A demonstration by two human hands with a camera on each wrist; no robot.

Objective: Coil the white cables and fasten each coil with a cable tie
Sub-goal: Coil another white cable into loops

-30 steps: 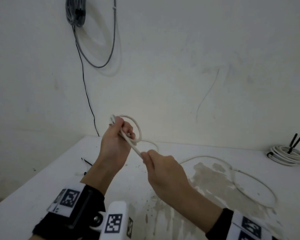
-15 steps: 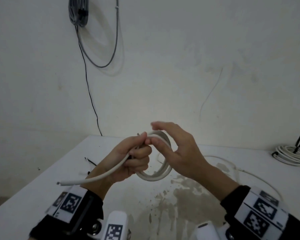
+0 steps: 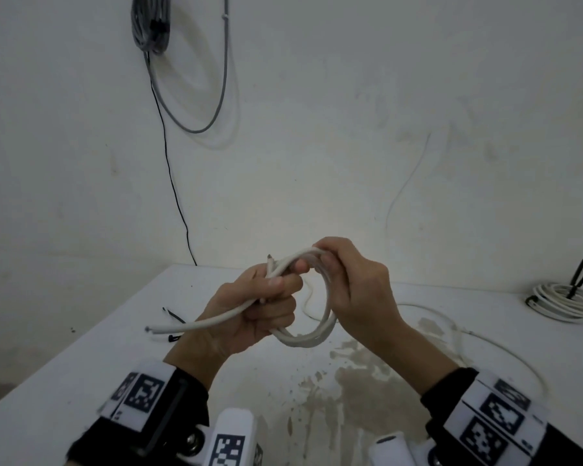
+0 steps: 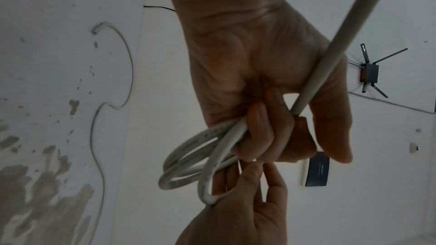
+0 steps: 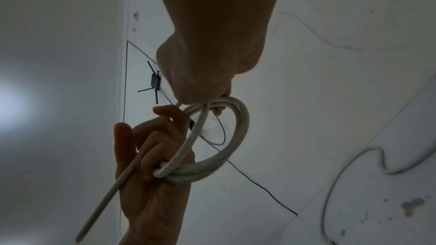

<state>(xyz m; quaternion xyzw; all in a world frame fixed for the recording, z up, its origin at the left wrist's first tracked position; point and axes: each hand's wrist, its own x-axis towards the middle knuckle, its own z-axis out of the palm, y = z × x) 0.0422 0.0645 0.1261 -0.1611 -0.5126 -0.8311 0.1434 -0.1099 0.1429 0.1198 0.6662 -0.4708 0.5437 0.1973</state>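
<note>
Item in hand: short white round-sheathed cable (image 3: pixel 303 338), wound into a small coil of several turns and held above the stained white table (image 3: pixel 81 381). My left hand (image 3: pixel 253 317) is clenched around the gathered turns, with one free end (image 3: pixel 169 328) sticking out to the left. My right hand (image 3: pixel 357 290) has its fingers curled over the coil's top, pinching the loops together.

Done: a larger coil of white cable (image 3: pixel 562 299) lies at the table's far right, a black tie standing up from it.

Outstanding, I judge: tuck in the tail and fasten this coil with a black cable tie (image 3: pixel 174 316) from the table; then coil the loose thin white cable (image 3: pixel 451 327) on the table.
</note>
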